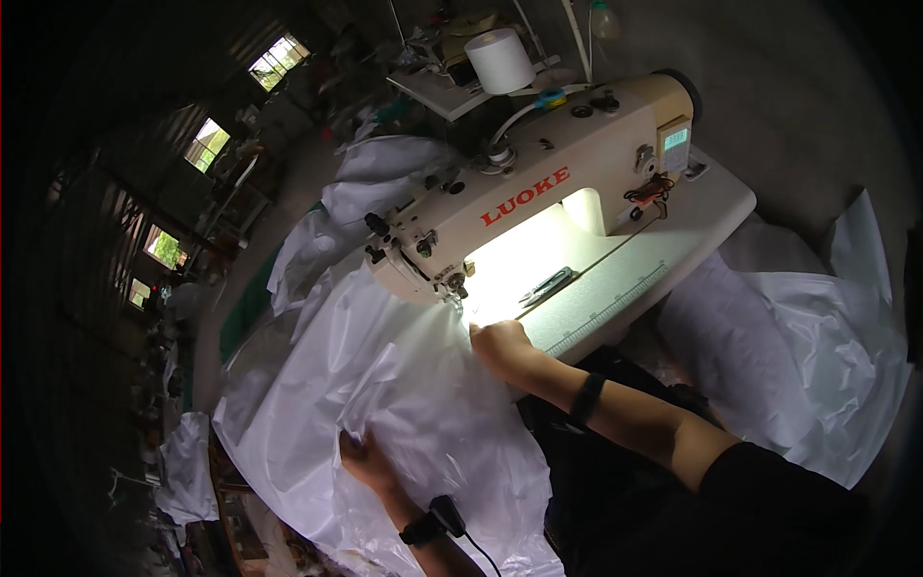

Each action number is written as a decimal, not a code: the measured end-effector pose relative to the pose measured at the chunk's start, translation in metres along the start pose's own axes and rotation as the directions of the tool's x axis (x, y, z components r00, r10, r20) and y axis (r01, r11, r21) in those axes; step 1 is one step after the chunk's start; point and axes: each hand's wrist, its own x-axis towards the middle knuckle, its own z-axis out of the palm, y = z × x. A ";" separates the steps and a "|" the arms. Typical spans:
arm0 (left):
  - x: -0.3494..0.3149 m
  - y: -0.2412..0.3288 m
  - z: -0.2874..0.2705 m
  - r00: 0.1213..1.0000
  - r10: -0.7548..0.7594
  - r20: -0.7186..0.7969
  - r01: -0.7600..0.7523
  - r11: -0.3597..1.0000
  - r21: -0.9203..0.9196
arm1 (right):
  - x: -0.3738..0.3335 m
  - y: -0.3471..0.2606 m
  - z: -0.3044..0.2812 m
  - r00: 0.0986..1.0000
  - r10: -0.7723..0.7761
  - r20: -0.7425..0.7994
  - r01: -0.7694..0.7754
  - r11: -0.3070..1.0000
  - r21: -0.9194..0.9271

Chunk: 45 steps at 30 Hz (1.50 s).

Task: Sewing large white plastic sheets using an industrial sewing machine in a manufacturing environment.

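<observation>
A large sheet of thin, shiny white fabric (317, 385) spreads over the left side of the table and drapes toward me. One edge of it runs under the needle area of a white industrial sewing machine (442, 226). My right hand (502, 348) is closed at that edge, just in front of the presser foot, fingers pinching the fabric. Lower and to the left, my left hand (365, 460) grips a fold of the same sheet, its fingers curled into the material. Thread snips (548, 286) lie on the lit machine bed, right of the needle.
A white thread cone (500, 61) stands behind the machine. More white material (798, 356) hangs at the right, and another piece (187, 471) lies at the far left. A small control display (675, 140) glows on the machine's right end. Windows (207, 144) light the dim room.
</observation>
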 end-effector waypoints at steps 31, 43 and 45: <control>-0.176 0.087 -0.021 0.786 0.419 0.455 -0.091 0.806 -0.585 | -0.097 0.047 0.008 0.950 -0.197 -0.244 0.302 0.783 0.544; -0.269 0.018 -0.004 0.875 0.219 0.431 -0.180 0.975 -0.131 | -0.100 -0.025 0.038 0.774 -0.593 -0.222 0.527 0.408 0.745; -0.265 0.014 -0.024 0.860 0.293 0.418 -0.270 0.956 -0.115 | -0.092 -0.041 0.031 0.805 -0.580 -0.128 0.417 0.398 0.817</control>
